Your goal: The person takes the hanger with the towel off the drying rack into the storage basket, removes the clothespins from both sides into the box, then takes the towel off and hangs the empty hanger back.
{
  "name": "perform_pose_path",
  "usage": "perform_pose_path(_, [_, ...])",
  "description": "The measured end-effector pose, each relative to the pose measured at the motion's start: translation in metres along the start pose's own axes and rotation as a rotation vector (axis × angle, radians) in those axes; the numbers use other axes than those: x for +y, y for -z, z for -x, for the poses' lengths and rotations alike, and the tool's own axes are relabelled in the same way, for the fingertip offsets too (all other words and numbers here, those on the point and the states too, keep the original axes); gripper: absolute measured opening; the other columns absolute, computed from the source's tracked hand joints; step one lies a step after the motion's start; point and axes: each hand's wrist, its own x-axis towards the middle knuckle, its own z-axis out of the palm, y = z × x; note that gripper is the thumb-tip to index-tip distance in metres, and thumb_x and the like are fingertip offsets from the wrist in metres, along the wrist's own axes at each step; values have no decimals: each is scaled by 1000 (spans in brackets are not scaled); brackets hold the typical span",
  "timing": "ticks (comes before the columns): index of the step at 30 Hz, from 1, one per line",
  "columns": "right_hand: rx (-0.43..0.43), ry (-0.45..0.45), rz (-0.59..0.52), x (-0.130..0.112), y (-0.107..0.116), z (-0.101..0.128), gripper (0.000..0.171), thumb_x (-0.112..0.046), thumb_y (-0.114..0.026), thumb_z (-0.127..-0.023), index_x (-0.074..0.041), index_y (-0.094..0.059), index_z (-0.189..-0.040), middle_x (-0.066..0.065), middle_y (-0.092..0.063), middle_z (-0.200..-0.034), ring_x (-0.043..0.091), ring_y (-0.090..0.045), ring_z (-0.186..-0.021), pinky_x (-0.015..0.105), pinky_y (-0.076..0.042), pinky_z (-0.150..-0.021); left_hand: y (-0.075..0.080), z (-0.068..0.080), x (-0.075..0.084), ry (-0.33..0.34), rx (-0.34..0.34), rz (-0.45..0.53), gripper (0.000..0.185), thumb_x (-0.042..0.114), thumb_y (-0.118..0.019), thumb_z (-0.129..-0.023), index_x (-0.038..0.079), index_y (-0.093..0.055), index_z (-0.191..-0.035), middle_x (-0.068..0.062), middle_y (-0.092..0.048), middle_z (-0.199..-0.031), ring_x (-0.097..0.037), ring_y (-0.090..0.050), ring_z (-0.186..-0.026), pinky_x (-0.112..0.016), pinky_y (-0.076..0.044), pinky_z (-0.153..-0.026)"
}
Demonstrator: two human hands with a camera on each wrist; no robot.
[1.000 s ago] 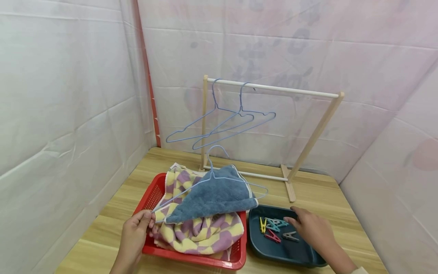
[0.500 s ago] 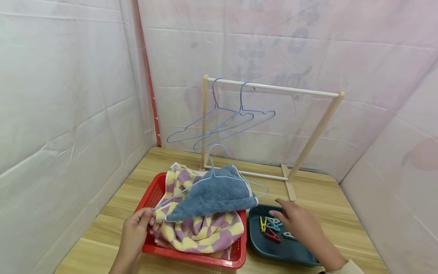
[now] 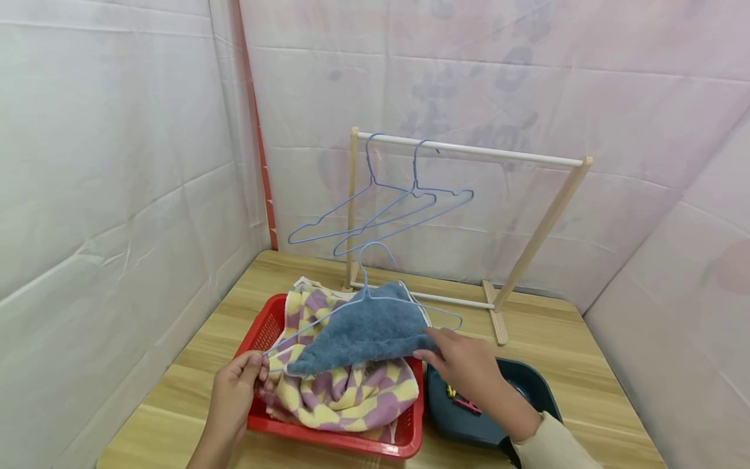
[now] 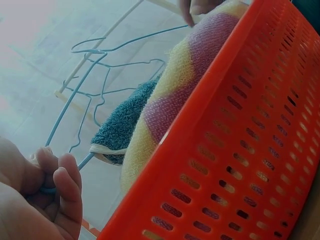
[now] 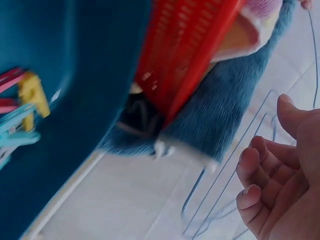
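Note:
A light blue wire hanger (image 3: 366, 286) lies tilted with its bottom bar under the blue towel (image 3: 369, 326), which drapes over it. My left hand (image 3: 234, 391) pinches the hanger's left corner; the left wrist view shows thumb and fingers (image 4: 67, 192) around the wire. My right hand (image 3: 469, 368) is at the towel's rolled right end. In the right wrist view its fingers (image 5: 255, 170) are loosely bent and nothing is between them and the thumb. Below, a yellow-and-purple towel (image 3: 363, 404) is heaped in the red basket (image 3: 334, 441).
A dark tray (image 3: 530, 378) stands right of the basket, with clothes pegs (image 3: 467, 405) in it, partly hidden by my right arm. Behind them stands a drying rack (image 3: 486, 151) with two blue hangers (image 3: 415, 176) on its white bar. Fabric walls enclose the wooden table (image 3: 187, 384).
My right hand has moved left from over the peg tray to the blue towel's right end. My left hand keeps its pinch on the hanger, which has barely shifted.

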Motion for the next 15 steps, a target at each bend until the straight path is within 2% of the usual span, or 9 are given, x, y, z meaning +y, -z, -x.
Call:
perform_pose_path(5, [104, 132, 39, -19, -9, -18, 43, -48, -77, -85, -13, -73, -111, 0, -75, -92, 9, -60, -56, 19, -37, -44, 0, -1, 4, 21, 20, 18, 30, 12, -47, -107, -14, -57, -95, -4, -53, -69, -14, -58, -58, -23, -52, -54])
perform_pose_path(8, [168, 175, 73, -30, -13, -27, 40, -47, -78, -85, -15, -74, -108, -1, -73, -87, 11, -62, -55, 22, -39, -43, -2, -2, 5, 17, 20, 39, 30, 12, -47, -107, -14, -57, -95, -4, -53, -70, -14, -58, -58, -24, -53, -55])
perform_pose_path(11, [238, 217, 101, -39, -16, -35, 37, -46, -79, -84, -16, -75, -105, -2, -69, -81, 10, -58, -50, 22, -37, -40, -3, -4, 6, 11, 19, 53, 31, 12, -47, -107, -15, -57, -96, -5, -53, -70, -14, -58, -58, -25, -53, -56])
perform_pose_path(15, [306, 253, 122, -46, -19, -43, 32, -44, -83, -82, -16, -74, -96, -4, -61, -72, 7, -48, -43, 19, -27, -38, -3, -5, 6, 13, 28, 55, 29, 11, -46, -107, -11, -58, -93, -4, -53, -70, -14, -57, -58, -24, -52, -55])
